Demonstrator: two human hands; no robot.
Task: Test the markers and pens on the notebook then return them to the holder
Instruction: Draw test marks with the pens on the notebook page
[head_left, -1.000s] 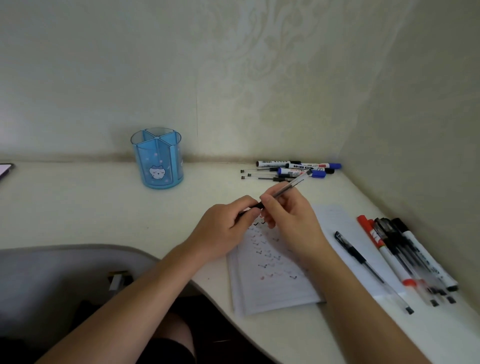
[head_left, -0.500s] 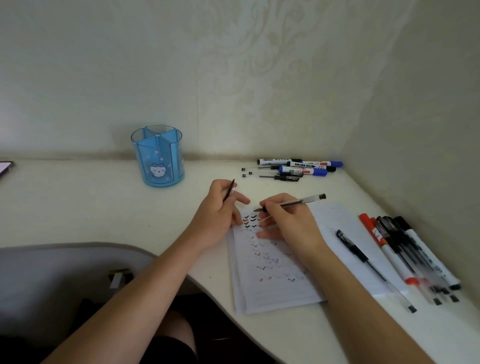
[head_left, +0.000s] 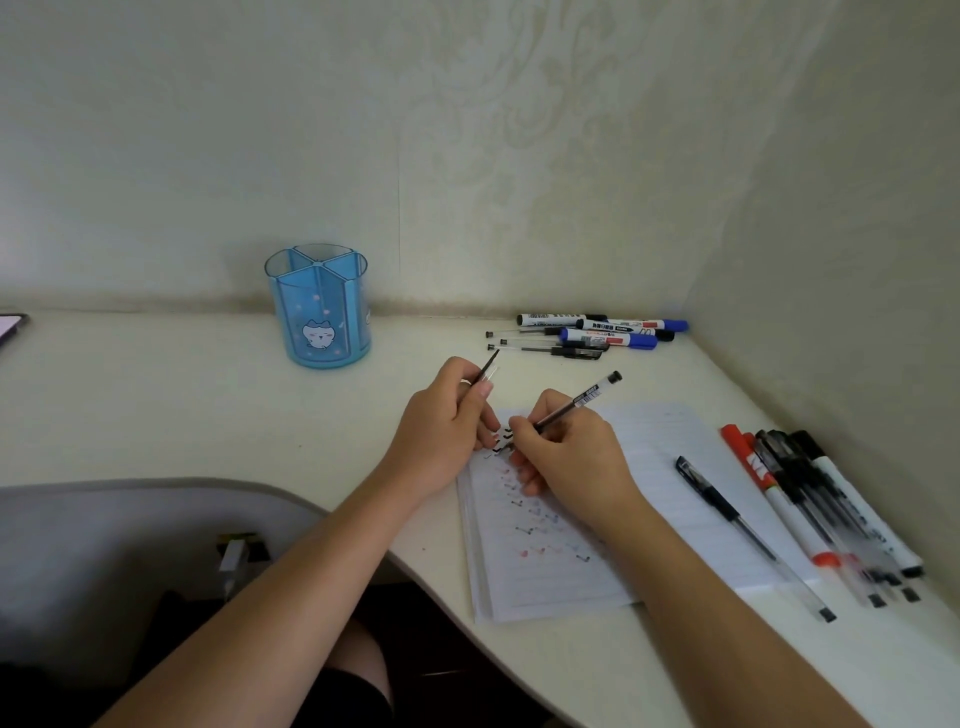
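Note:
An open notebook (head_left: 660, 483) lies on the desk, its left page covered with small check marks. My right hand (head_left: 566, 447) grips a clear black pen (head_left: 587, 399), its tip down on the top of that page. My left hand (head_left: 441, 426) rests at the notebook's top left corner and pinches the pen's black cap (head_left: 488, 366). The blue divided holder (head_left: 319, 306) stands by the back wall. One group of pens and markers (head_left: 592, 332) lies at the back, another group of pens and markers (head_left: 815, 499) along the right.
A single black pen (head_left: 727, 514) lies across the notebook's right page. A dark phone (head_left: 11, 327) peeks in at the left edge. The desk's curved front edge (head_left: 415, 566) runs below my arms, with a grey chair (head_left: 130, 530) under it. Walls close the back and right.
My hands pulled the cap off the pen and moved apart. The left hand carried the cap away to the left; the right hand lowered the pen tip onto the page.

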